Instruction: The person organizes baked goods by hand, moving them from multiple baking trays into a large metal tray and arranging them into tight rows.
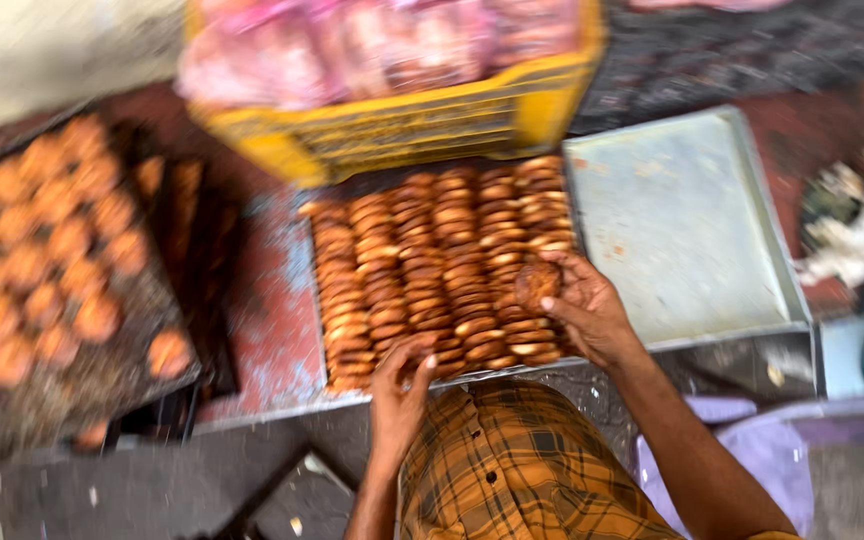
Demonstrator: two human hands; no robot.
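Rows of round brown biscuits (422,260) stand packed on edge in a metal tray (320,300) in front of me. My right hand (582,310) holds a small stack of these biscuits (536,284) over the tray's right side. At the tray's near edge, my left hand (400,390) reaches down with its fingers on the biscuits of the front row. The picture is blurred by motion, so the left hand's grip is unclear.
A bare metal tray (687,220) lies to the right. A dark baking tray (132,370) with several round biscuits (42,240) sits at the left. A yellow crate (402,125) with pink packets stands behind. White scraps (852,225) lie far right.
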